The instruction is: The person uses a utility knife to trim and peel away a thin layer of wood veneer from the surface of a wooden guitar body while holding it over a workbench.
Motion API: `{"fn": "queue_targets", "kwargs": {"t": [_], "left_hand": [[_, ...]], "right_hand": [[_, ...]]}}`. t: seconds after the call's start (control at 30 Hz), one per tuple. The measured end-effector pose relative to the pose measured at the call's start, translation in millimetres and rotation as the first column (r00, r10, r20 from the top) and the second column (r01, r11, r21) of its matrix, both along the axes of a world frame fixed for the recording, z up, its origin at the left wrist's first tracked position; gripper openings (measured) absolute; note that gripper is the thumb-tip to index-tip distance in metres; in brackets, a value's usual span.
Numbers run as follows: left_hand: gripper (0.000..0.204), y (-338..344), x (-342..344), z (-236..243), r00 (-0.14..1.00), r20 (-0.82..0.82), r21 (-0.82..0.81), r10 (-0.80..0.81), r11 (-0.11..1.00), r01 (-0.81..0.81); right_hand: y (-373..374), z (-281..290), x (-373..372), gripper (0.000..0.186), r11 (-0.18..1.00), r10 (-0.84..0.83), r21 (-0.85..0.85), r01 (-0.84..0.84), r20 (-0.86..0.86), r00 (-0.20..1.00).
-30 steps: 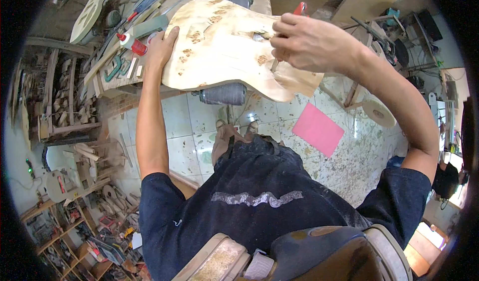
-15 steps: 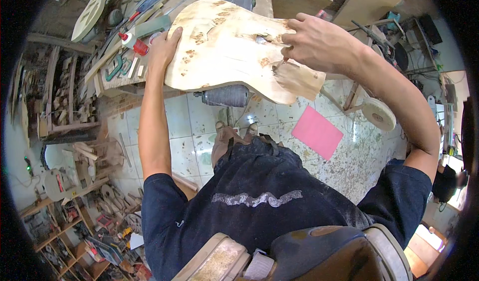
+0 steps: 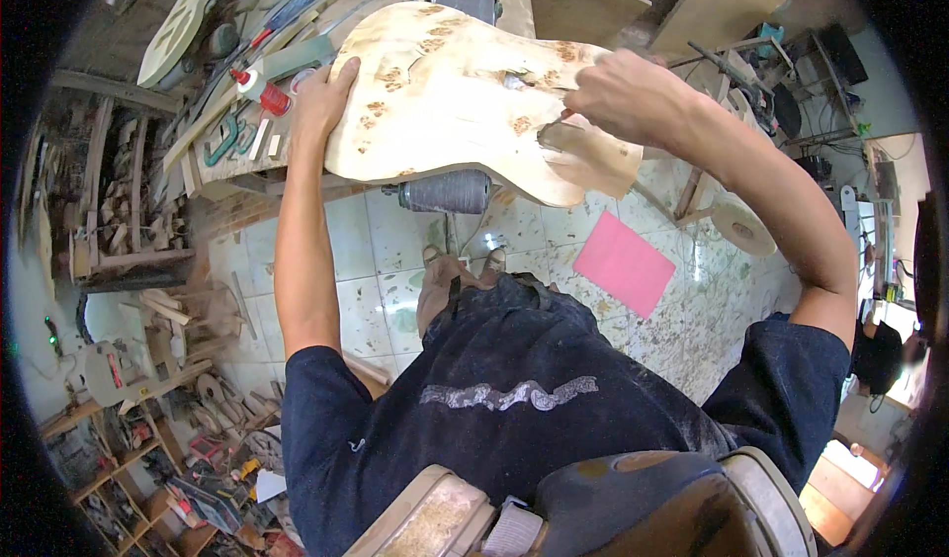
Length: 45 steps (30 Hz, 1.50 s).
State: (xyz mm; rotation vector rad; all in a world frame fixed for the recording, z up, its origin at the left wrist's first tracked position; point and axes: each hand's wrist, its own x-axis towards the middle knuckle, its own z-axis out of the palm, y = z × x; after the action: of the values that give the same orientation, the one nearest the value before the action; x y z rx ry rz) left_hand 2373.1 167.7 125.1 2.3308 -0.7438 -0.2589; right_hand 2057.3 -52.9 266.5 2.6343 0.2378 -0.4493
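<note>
A pale guitar-shaped wooden body [image 3: 445,102] with brown burl spots and a split patch lies over the bench's front edge. My left hand [image 3: 326,102] grips its left edge, fingers closed on the wood. Over the right part, by a rough, greyish-brown patch [image 3: 583,162], my right hand [image 3: 628,92] is closed on a small, thin tool that I cannot make out. Dark grey cylinders [image 3: 445,191] show below and behind the body.
The cluttered bench [image 3: 232,171] carries a glue bottle [image 3: 262,92], clamps [image 3: 222,142], wood strips and a pale guitar-shaped piece [image 3: 178,28]. A pink sheet [image 3: 625,263] lies on the tiled floor [image 3: 376,320]. Shelves of offcuts stand left; a wheel-like piece [image 3: 741,223] stands right.
My right hand has moved a little right and down across the body, and its fingers look more curled. The body and my left hand have shifted slightly down in the picture.
</note>
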Motion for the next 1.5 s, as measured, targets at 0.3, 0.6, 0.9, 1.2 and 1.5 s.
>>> {"fn": "queue_targets", "kwargs": {"t": [0.3,0.6,0.9,1.2,1.5], "left_hand": [[0.073,-0.4,7.1,-9.6,1.0,-0.007,-0.011,0.002,1.0,-0.002],[0.074,-0.5,-3.6,2.7,0.999,-0.037,0.004,0.02,1.0,-0.02],[0.073,-1.1,-5.4,4.0,0.999,-0.022,0.029,0.033,0.999,-0.033],[0.074,-2.9,4.5,-2.9,0.999,-0.036,0.03,-0.012,0.999,0.013],[0.078,-2.3,-0.4,-0.7,0.999,0.012,0.042,-0.049,0.998,0.048]], "right_hand": [[0.1,29.6,-22.0,0.028,0.969,-0.09,0.231,0.084,0.014,0.996],[14.1,41.7,-14.5,0.019,0.976,-0.02,0.219,-0.007,0.118,0.993],[38.9,37.0,-27.8,0.019,0.804,-0.407,0.459,0.379,-0.04,0.912],[59.0,32.4,-22.6,0.013,0.812,-0.484,0.357,0.462,-0.031,0.874],[80.3,26.5,-16.4,0.032,0.781,-0.554,0.367,0.506,0.032,0.832]]}}
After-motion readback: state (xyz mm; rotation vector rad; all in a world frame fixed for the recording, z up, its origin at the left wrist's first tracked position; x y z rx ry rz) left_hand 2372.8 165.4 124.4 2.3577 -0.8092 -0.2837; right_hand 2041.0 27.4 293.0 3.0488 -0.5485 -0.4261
